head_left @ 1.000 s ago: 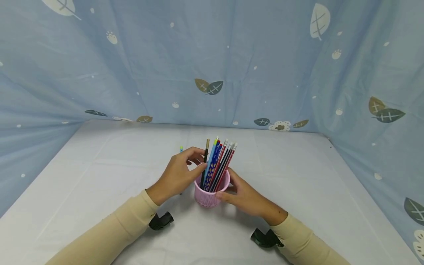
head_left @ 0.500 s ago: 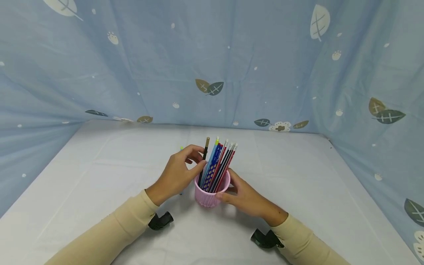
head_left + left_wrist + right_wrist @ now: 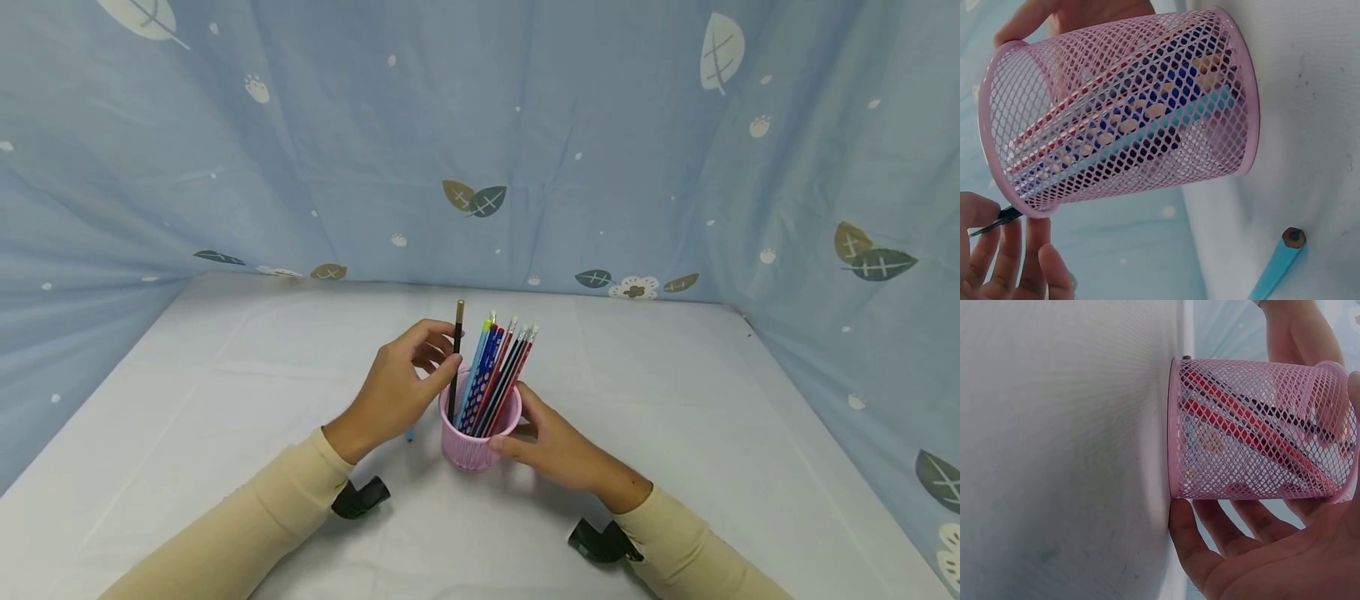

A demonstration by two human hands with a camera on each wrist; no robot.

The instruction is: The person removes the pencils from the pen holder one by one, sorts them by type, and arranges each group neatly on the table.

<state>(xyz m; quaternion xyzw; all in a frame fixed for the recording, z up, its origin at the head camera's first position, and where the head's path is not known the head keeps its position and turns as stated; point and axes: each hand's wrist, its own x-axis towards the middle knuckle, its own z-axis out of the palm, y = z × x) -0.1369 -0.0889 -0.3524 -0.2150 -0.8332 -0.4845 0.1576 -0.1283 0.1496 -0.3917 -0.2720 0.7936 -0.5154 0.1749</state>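
Observation:
A pink mesh pen cup (image 3: 468, 452) stands upright on the white table, with several pencils (image 3: 495, 379) leaning to the right inside. My left hand (image 3: 401, 379) pinches a black pencil (image 3: 458, 327) with a gold end between thumb and fingers at the cup's left rim. The black pencil is nearly upright. Through the mesh in the left wrist view, its lower end hangs inside, above the cup's floor. My right hand (image 3: 558, 442) holds the cup from the right, thumb near the front rim and fingers behind; the right wrist view shows its fingers (image 3: 1225, 531) along the wall.
A light blue pencil (image 3: 1279, 262) lies on the table just left of the cup, mostly covered by my left hand in the head view. Black wrist mounts (image 3: 362, 498) sit under both sleeves. A blue patterned curtain (image 3: 480, 125) borders the table's back and sides.
My left hand has drawn the black pencil up and slightly left, apart from the other pencils and more upright. My right hand and the cup have stayed in place.

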